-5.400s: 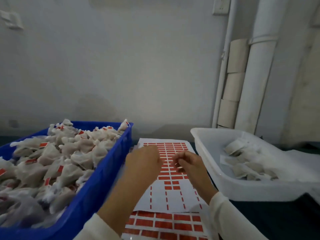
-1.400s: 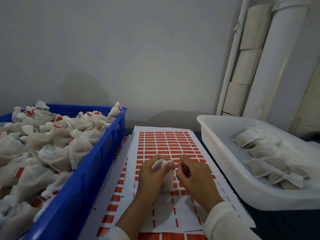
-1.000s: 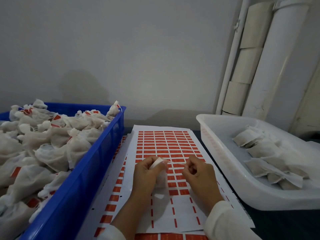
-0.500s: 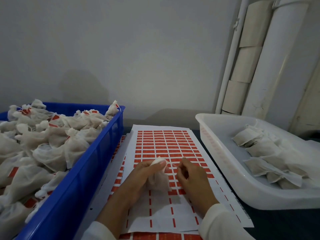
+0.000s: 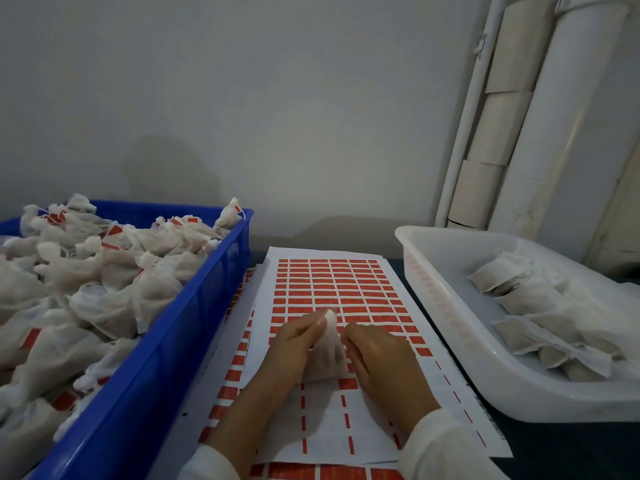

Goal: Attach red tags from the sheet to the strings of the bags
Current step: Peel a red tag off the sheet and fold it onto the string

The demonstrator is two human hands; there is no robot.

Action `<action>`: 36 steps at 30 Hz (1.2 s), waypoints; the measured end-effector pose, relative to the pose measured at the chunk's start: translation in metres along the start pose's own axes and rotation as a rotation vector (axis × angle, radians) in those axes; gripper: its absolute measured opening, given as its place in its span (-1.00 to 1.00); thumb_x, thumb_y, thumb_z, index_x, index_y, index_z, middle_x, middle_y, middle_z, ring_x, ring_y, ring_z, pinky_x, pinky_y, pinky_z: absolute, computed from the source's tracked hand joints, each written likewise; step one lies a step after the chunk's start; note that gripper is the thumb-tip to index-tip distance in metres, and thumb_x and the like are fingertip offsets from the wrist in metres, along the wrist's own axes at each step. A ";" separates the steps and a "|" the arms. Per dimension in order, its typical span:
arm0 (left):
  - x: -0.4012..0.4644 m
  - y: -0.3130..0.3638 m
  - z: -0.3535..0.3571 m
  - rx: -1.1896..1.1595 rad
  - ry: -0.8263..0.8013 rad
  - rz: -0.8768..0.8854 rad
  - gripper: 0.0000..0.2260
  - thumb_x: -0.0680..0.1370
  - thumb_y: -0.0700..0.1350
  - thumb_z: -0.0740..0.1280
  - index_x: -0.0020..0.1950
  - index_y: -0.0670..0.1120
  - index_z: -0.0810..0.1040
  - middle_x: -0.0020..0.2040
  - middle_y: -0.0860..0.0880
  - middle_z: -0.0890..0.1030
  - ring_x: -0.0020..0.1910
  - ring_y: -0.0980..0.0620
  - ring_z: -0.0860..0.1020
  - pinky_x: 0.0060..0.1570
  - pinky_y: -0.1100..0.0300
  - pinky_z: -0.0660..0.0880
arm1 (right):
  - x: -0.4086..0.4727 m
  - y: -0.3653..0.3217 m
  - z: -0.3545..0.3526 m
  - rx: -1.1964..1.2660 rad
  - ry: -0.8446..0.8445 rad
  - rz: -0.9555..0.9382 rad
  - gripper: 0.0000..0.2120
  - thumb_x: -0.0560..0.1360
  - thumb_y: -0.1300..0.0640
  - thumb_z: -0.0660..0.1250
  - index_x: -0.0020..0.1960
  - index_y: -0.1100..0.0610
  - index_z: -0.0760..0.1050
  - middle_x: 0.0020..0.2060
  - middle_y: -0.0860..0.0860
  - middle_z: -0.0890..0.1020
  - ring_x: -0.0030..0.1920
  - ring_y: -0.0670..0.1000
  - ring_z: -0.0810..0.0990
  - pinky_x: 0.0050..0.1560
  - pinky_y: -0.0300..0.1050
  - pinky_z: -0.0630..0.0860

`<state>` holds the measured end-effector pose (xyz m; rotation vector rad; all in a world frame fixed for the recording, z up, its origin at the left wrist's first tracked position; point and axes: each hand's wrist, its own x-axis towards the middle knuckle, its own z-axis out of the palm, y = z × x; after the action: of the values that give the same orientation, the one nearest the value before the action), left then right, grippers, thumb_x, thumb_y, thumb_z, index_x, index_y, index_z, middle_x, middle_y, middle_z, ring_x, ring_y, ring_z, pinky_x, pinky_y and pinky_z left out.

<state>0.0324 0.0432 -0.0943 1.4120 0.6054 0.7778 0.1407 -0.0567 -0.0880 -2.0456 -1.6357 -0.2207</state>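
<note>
Over the middle of the sheet of red tags (image 5: 332, 292), the left hand (image 5: 294, 344) pinches the neck of a small white bag (image 5: 327, 355). At its 3 o'clock, the right hand (image 5: 377, 358) touches the bag, fingers curled; its grip cannot be told. A blue crate (image 5: 166, 358) of tagged bags lies at 9 o'clock, a white tray (image 5: 450, 341) farther at 3 o'clock.

Colour reference: red, white, blue.
I read the sheet (image 5: 332, 292) as white, carrying a grid of red tags (image 5: 320, 284) with red dashes lower down. The blue crate (image 5: 152, 372) holds white mesh bags (image 5: 114, 292), some flecked red. The white tray (image 5: 450, 348) holds greyish-white bags (image 5: 540, 327). Sleeves (image 5: 446, 448) are white.
</note>
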 end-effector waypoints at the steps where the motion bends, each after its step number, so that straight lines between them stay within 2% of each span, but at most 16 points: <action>1: 0.000 -0.001 0.001 0.021 -0.006 0.017 -0.88 0.55 -0.10 0.26 -0.05 -0.03 0.59 0.00 -0.06 0.64 0.04 -0.01 0.58 -0.12 0.28 0.54 | 0.001 0.003 0.004 0.032 0.098 -0.035 -0.76 0.39 0.03 0.38 0.00 0.12 0.60 -0.10 0.01 0.69 -0.18 0.04 0.68 0.02 -0.17 0.51; 2: -0.001 0.000 0.002 0.075 0.003 0.034 -0.86 0.56 -0.13 0.26 0.04 -0.08 0.59 0.08 -0.15 0.62 0.09 -0.11 0.57 -0.04 0.23 0.53 | 0.001 0.002 0.003 0.067 0.091 -0.027 -0.79 0.37 0.06 0.40 -0.05 0.14 0.62 -0.17 0.02 0.69 -0.25 0.04 0.68 -0.06 -0.16 0.54; 3: 0.001 -0.001 0.002 0.146 0.036 0.055 -0.82 0.56 -0.15 0.26 0.12 -0.09 0.57 0.12 -0.13 0.61 0.09 -0.11 0.58 -0.02 0.23 0.52 | 0.001 0.003 0.004 0.109 0.072 -0.012 -0.79 0.42 0.06 0.36 -0.02 0.14 0.61 -0.13 0.02 0.69 -0.20 0.03 0.67 -0.02 -0.19 0.52; 4: 0.001 -0.002 0.002 0.229 0.086 0.082 -0.80 0.56 -0.14 0.26 0.15 -0.05 0.57 0.10 -0.02 0.61 0.04 -0.02 0.59 -0.09 0.33 0.51 | 0.000 -0.001 0.001 0.135 0.037 0.020 -0.76 0.47 0.02 0.29 0.05 0.11 0.58 -0.06 0.00 0.67 -0.11 -0.01 0.65 0.06 -0.27 0.46; 6: 0.000 -0.001 0.002 0.293 0.144 0.145 -0.85 0.53 -0.13 0.31 0.05 0.05 0.59 -0.01 0.17 0.59 -0.10 0.16 0.58 -0.27 0.51 0.47 | -0.001 0.003 0.008 0.204 0.054 0.047 -0.67 0.48 -0.11 0.13 0.09 0.03 0.52 0.01 -0.08 0.63 -0.07 -0.14 0.56 0.08 -0.46 0.36; 8: 0.000 -0.001 0.000 0.252 0.150 0.170 -0.87 0.48 -0.14 0.37 -0.09 0.10 0.60 -0.10 0.20 0.61 -0.16 0.18 0.59 -0.31 0.51 0.48 | -0.002 0.000 0.007 0.273 0.076 0.050 -0.63 0.43 -0.17 0.07 0.06 -0.02 0.50 -0.01 -0.14 0.61 -0.12 -0.21 0.51 0.02 -0.53 0.34; 10: 0.001 -0.002 -0.001 0.216 0.172 0.187 -0.85 0.44 -0.17 0.41 -0.18 0.11 0.62 -0.17 0.18 0.64 -0.18 0.12 0.62 -0.26 0.43 0.53 | -0.003 0.000 0.010 0.312 0.081 0.043 -0.69 0.42 -0.18 0.06 0.02 -0.09 0.45 -0.04 -0.21 0.56 -0.13 -0.24 0.50 0.01 -0.53 0.35; 14: 0.003 -0.003 0.000 0.184 0.184 0.209 -0.92 0.38 -0.16 0.47 -0.20 0.01 0.63 -0.22 0.09 0.67 -0.20 0.05 0.64 -0.14 0.29 0.59 | -0.003 -0.002 0.009 0.401 0.042 0.077 -0.77 0.41 -0.20 0.01 0.00 -0.19 0.32 -0.06 -0.31 0.46 -0.09 -0.26 0.50 0.03 -0.51 0.36; 18: 0.004 -0.003 0.003 0.202 0.179 0.241 -0.86 0.35 -0.12 0.50 -0.20 -0.04 0.56 -0.24 0.08 0.64 -0.22 0.09 0.62 -0.19 0.34 0.55 | -0.004 -0.005 0.010 0.469 0.064 0.076 -0.72 0.43 -0.16 0.04 0.02 -0.09 0.40 -0.07 -0.21 0.54 -0.05 -0.16 0.55 0.10 -0.32 0.47; 21: 0.003 -0.002 0.006 0.216 0.155 0.256 -0.85 0.36 -0.14 0.49 -0.19 -0.03 0.53 -0.22 0.09 0.63 -0.20 0.11 0.62 -0.15 0.34 0.55 | -0.004 -0.005 0.011 0.503 0.152 0.099 -0.75 0.43 -0.13 0.08 -0.01 -0.07 0.44 -0.09 -0.19 0.55 -0.07 -0.16 0.55 0.05 -0.36 0.47; 25: 0.002 -0.002 0.006 0.268 0.086 0.303 -0.85 0.38 -0.16 0.48 -0.15 -0.02 0.54 -0.17 0.11 0.63 -0.13 0.14 0.62 -0.09 0.31 0.56 | -0.002 -0.002 0.011 0.429 0.224 0.084 -0.79 0.43 -0.12 0.13 -0.05 -0.05 0.44 -0.08 -0.17 0.52 -0.10 -0.17 0.52 0.02 -0.36 0.49; 30: -0.001 -0.001 0.007 0.284 0.038 0.351 -0.84 0.37 -0.14 0.48 -0.15 0.01 0.54 -0.17 0.14 0.63 -0.12 0.19 0.60 -0.12 0.36 0.54 | -0.001 0.000 0.011 0.441 0.285 0.090 -0.85 0.47 -0.11 0.16 -0.09 -0.06 0.42 -0.08 -0.16 0.51 -0.10 -0.17 0.52 -0.11 -0.50 0.42; 36: -0.004 0.002 0.007 0.234 0.033 0.340 -0.76 0.26 0.03 0.44 -0.15 -0.02 0.54 -0.19 0.09 0.64 -0.18 0.12 0.62 -0.13 0.30 0.57 | -0.001 -0.003 0.009 0.540 0.295 0.115 -0.91 0.45 -0.13 0.19 -0.15 -0.14 0.39 -0.09 -0.17 0.51 -0.07 -0.13 0.53 -0.03 -0.36 0.48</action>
<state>0.0350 0.0360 -0.0916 1.7475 0.4984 1.0246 0.1357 -0.0526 -0.0949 -1.5997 -1.2276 -0.0292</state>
